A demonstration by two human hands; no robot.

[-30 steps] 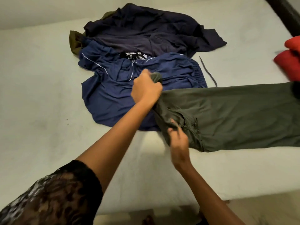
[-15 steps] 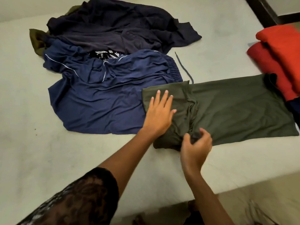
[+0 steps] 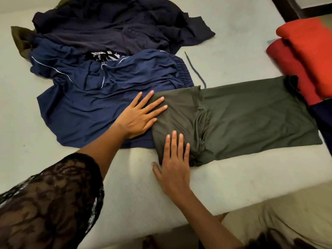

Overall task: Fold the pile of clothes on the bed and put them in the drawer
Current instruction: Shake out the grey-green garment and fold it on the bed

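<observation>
The olive-green garment (image 3: 251, 115) lies flat near the bed's (image 3: 224, 186) front edge, long axis running left to right, folded end leftward. The left hand (image 3: 139, 116) and right hand (image 3: 175, 164) press that folded end with straight, spread fingers.

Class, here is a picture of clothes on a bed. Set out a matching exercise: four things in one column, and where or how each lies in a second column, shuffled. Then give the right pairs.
Column one
1. green garment
2. blue garment with white piping
3. red clothes
4. dark cord

Column two
A. folded, at the right edge of the bed
B. a thin strip lying loose on the bed
C. pressed flat by both the left hand and right hand
D. crumpled and unfolded, left of the green one

Pairs: 1-C, 2-D, 3-A, 4-B
</observation>
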